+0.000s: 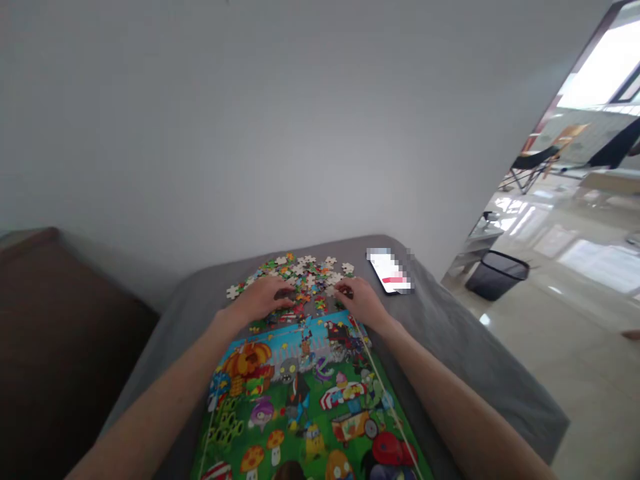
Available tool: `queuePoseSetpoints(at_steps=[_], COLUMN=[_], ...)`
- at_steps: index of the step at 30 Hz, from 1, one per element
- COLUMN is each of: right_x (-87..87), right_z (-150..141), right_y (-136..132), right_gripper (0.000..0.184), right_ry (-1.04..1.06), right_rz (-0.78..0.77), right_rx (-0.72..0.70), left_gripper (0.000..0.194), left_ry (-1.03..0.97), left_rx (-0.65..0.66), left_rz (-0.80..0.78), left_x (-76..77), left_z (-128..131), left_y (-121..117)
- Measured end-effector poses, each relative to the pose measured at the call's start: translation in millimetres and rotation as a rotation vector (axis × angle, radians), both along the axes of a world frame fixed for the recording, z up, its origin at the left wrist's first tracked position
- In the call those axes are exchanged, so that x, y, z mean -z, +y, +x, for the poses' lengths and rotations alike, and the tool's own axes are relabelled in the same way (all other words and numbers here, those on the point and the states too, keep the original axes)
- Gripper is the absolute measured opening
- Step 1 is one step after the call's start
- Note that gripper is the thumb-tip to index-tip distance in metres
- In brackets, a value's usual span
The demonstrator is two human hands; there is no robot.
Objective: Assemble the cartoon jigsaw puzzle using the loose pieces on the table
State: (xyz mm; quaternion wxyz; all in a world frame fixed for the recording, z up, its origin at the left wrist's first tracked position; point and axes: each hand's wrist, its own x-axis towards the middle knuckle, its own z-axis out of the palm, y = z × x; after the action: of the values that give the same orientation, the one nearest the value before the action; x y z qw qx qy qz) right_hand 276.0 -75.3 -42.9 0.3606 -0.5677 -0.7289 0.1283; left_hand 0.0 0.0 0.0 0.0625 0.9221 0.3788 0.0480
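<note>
Leftmost, the left hand (260, 300) and right hand (361, 300) lie palm-down, fingers (276, 288) loosely spread, any held piece hidden, on loose jigsaw pieces (305, 280) above a cartoon jigsaw puzzle (300, 393); far right, a black mesh wastebasket (497, 276), contents not visible.

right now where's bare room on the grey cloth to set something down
Widest patch: grey cloth right of the puzzle, below the phone. Narrower strip left of the loose pieces. Crowded between the left hand and right hand, where pieces crowd the puzzle's top edge.
</note>
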Motion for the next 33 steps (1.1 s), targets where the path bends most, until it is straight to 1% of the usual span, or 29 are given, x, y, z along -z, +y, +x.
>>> queuePoseSetpoints(at_steps=[3, 6, 9, 11, 14, 17, 19, 21, 24, 27, 30, 33], right_x=[-1.6, -3.6, -5.9, -6.9, -5.6, -0.9, 2.6, 5.3, 7.5, 8.2, 8.1, 7.5], right_z=[1.3, 0.4, -1.2, -0.7, 3.5, 9.2, 11.0, 10.3, 5.5, -0.1, -3.4, -4.3], right_y=[-1.7, -5.6, -8.9, -8.8, -5.4, -1.3, 0.5, 1.6, 3.5, 6.1, 8.2, 8.1], right_gripper=[0.01, 0.007, 0.017, 0.022, 0.021, 0.031, 0.039, 0.043, 0.042, 0.04, 0.04, 0.038], right_ry=[-0.059, -0.153, -0.255, -0.26, -0.226, -0.208, -0.211, -0.227, -0.256, -0.256, -0.237, -0.235], right_rz=[0.049, 0.051, 0.047, 0.049, 0.046, 0.034, 0.011, -0.015, -0.019, -0.005, -0.011, -0.013], right_rx=[-0.019, -0.102, -0.155, -0.119, -0.01, 0.069, 0.069, 0.052, 0.029, 0.016, 0.061, 0.099], left_gripper=[0.034, 0.032, 0.031, 0.033, 0.037, 0.042, 0.041, 0.04, 0.04, 0.042, 0.04, 0.038], left_ry=[0.015, -0.004, -0.026, -0.027, -0.032, -0.073, -0.115, -0.142, -0.139, -0.112, -0.068, -0.067], left_rx=[-0.013, 0.041, 0.059, 0.056, 0.03, -0.025, -0.013, 0.001, -0.047, -0.077, -0.064, -0.058], left_rz=[-0.047, -0.112, -0.116, -0.079, -0.029, 0.006, 0.057, 0.124, 0.186, 0.194, 0.19, 0.197], left_x=[-2.4, -4.5, -5.5, -5.2, -2.6, 3.0, 7.4, 11.3, 14.8, 16.3, 16.2, 14.3], left_z=[-4.4, -11.1, -14.1, -13.5, -11.2, -9.4, -8.7, -8.0, -6.2, -3.0, 2.4, 8.1], left_y=[0.0, -1.0, -3.1, -4.4, -4.0, 0.6, 5.0, 9.8, 16.8, 23.1, 26.5, 25.3])
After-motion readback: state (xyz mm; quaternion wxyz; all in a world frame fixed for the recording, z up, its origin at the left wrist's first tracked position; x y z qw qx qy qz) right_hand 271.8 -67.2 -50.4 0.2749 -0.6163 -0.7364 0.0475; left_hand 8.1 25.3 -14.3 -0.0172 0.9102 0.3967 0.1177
